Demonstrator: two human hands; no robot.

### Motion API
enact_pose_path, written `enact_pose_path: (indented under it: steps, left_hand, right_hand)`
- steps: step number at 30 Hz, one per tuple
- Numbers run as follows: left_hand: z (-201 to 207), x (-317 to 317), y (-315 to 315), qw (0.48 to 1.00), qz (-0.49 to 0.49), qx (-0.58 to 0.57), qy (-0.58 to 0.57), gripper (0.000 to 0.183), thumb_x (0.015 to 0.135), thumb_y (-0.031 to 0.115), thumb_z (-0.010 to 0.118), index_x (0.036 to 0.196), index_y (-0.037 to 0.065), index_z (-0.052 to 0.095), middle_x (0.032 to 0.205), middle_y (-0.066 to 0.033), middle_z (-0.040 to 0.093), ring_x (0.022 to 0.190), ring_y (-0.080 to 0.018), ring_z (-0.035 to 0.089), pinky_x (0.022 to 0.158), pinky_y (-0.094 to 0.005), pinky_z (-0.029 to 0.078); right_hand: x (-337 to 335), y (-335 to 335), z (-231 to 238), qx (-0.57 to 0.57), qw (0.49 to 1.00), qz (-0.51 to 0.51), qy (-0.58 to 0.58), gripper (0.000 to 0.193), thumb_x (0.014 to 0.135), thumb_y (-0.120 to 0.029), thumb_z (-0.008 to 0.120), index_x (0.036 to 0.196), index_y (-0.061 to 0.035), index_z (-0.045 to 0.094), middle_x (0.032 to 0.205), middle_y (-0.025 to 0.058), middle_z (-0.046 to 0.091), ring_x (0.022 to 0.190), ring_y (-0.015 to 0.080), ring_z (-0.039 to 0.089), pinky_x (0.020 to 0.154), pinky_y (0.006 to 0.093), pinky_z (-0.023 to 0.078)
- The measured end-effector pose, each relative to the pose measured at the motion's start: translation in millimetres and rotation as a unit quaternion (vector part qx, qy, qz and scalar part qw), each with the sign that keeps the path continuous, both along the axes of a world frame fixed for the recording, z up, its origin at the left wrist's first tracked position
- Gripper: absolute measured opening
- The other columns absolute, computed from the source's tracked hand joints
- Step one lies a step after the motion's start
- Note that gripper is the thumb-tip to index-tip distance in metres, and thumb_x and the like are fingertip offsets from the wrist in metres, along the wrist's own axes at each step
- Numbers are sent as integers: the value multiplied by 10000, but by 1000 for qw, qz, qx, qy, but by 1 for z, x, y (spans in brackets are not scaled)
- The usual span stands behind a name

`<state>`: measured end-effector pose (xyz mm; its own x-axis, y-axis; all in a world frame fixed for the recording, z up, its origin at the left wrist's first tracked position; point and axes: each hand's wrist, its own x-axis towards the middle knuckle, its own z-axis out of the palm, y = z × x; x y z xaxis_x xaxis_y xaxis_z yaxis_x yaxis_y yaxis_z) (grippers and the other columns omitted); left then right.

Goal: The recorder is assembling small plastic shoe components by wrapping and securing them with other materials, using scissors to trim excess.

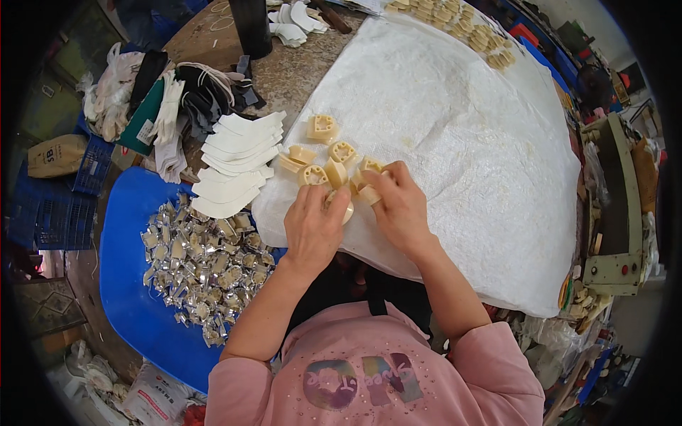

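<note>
My left hand (313,224) is closed around a cream plastic piece (347,211), which shows partly beyond the thumb. My right hand (402,206) pinches another cream plastic piece (368,194) between thumb and fingers, close to the left one. Just beyond the hands lie several more such moulded pieces on the white sheet (455,149). One hollow piece (322,128) sits farthest off, a second (342,152) shows holes in its top, and another (312,175) lies by the left fingertips.
At left, a blue tub (131,284) holds many shiny silver-coated pieces (206,263). White curved sheets (238,156) overlap beside it. A black cylinder (250,28) stands at the back. Rows of cream pieces (462,25) line the far edge. A machine frame (614,213) stands at right.
</note>
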<state>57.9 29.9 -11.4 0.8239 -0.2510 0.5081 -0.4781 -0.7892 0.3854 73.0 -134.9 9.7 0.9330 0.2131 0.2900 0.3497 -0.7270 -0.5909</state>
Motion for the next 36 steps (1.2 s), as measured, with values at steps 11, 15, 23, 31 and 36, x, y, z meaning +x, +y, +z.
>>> enact_pose_path:
  steps: [11, 15, 23, 31, 36]
  left_hand:
    - [0, -21, -3, 998, 28, 32, 41, 593, 683, 97, 735, 1240, 121, 533, 1195, -172, 382, 947, -312, 433, 823, -406, 375]
    - [-11, -21, 4, 993, 20, -106, 41, 626, 656, 12, 743, 1236, 99, 524, 1179, -160, 385, 940, -280, 467, 784, -369, 413]
    - [-10, -29, 28, 972, 1, -226, 62, 530, 659, -9, 731, 1154, 48, 552, 1101, -152, 446, 932, -280, 495, 786, -360, 439]
    - [-22, -53, 82, 956, 128, -263, -32, 187, 753, -53, 625, 929, 5, 594, 886, -112, 558, 778, -225, 554, 715, -300, 457]
    - [-42, -49, 109, 720, 242, -639, 126, 175, 906, 65, 527, 1070, 14, 496, 937, -79, 585, 808, -140, 581, 699, -267, 479]
  right_hand:
    - [-13, -11, -9, 92, 994, -58, 12, 613, 717, -24, 623, 1305, -92, 460, 1092, 165, 464, 960, 321, 539, 743, 358, 484]
    - [-18, -7, -16, 82, 996, -12, -17, 603, 720, -39, 641, 1293, -51, 455, 1137, 182, 452, 1016, 346, 481, 819, 386, 451]
    - [-17, -13, -22, 137, 990, 40, -19, 621, 774, -83, 659, 1339, -43, 406, 1336, 190, 394, 1238, 350, 381, 1013, 412, 341]
    - [-6, 18, 6, 59, 985, 82, -138, 356, 757, -7, 649, 1098, -42, 552, 1110, 142, 553, 1064, 315, 492, 878, 400, 414]
    - [12, 88, 30, 12, 967, 216, -138, 284, 711, -27, 668, 987, -42, 598, 1016, 101, 565, 976, 307, 494, 832, 399, 407]
